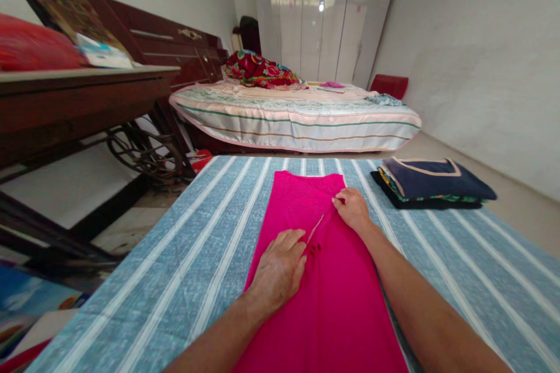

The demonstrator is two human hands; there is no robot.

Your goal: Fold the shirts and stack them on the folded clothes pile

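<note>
Head view: I see a bright pink, folded fabric garment (326, 297) lying lengthwise on a blue surface with white stripes (210, 215), directly before the wearer. The left hand (280, 268) rests palm down on the garment, fingers extended and loosely together, grasping nothing that I can make out. The right hand (353, 208) pinches cloth near the garment's upper right edge, thumb and forefinger closed. To the right lies a stack of folded dark clothes (437, 183), topped by a navy piece with beige trim.
</note>
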